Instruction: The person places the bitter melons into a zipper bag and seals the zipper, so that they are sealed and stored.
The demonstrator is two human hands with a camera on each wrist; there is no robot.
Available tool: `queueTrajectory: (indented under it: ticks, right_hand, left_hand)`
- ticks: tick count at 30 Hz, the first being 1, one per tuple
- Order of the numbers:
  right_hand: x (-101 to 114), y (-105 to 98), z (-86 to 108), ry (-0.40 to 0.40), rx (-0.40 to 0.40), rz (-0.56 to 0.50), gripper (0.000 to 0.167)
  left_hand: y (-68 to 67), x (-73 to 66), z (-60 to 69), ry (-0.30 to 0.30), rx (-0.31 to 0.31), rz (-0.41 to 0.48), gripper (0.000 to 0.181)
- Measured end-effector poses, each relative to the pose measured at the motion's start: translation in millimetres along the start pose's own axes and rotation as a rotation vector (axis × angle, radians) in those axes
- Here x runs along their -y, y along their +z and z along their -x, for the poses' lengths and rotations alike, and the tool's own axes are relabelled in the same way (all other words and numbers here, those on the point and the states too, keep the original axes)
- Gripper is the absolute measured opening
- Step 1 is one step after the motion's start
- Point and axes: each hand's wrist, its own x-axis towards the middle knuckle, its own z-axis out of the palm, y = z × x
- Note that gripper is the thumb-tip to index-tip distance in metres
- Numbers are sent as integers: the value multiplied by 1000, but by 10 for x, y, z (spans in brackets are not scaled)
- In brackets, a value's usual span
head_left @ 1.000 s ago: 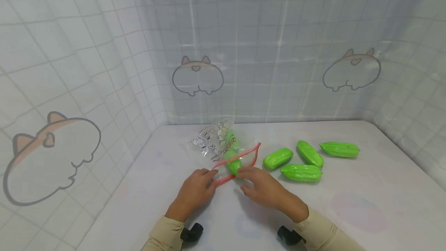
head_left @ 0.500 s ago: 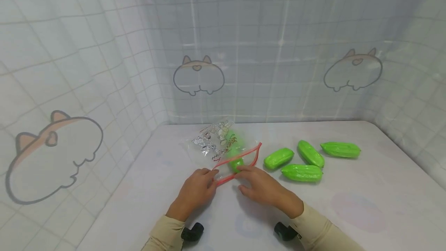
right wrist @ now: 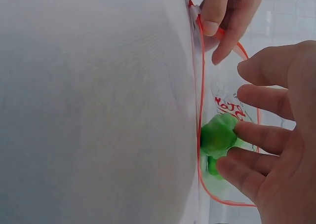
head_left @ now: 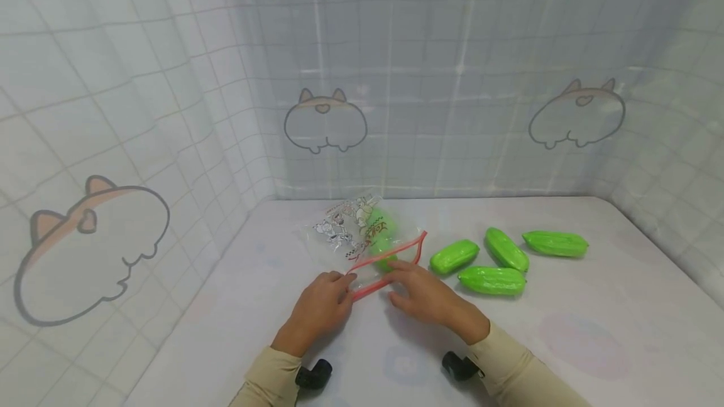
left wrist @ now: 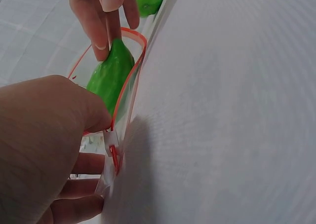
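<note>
Two forearms in beige sleeves [head_left: 511, 366] reach in from the near side, a black wrist device [head_left: 313, 374] at each. The left hand [head_left: 321, 308], palm down, pinches the bag's red rim beside the white slider [left wrist: 111, 143]. The right hand [head_left: 425, 296] slants inward, its fingers extended and clenched round nothing, the tips touching the nearer bagged gourd [left wrist: 112, 75] at the bag's mouth.

Six green ridged gourds show: four loose on the table [head_left: 565, 306], two bagged. Of the loose ones, the front gourd [head_left: 492, 281] lies nearest, with the left gourd [head_left: 454, 257] just beside it, the middle gourd [head_left: 505, 248] behind it and the far-right gourd [head_left: 555, 244] apart.

The clear printed zip bag [head_left: 337, 231] lies open towards the person; the farther bagged gourd [head_left: 382, 221] sits deeper inside. Behind hangs a white gridded curtain [head_left: 418, 49].
</note>
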Motion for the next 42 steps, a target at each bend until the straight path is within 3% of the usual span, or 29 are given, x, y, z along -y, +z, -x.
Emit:
queueTrajectory:
  ticks: [11, 31, 42]
  right_hand:
    - [-74, 53, -61, -4, -29, -1, 30]
    - [-99, 87, -166, 68, 35, -10, 34]
    - [-69, 27, 35, 39, -6, -87, 34]
  left_hand:
    - [10, -4, -23, -12, 8, 10, 29]
    - [33, 7, -25, 9, -4, -12, 30]
    - [18, -1, -16, -4, 20, -18, 31]
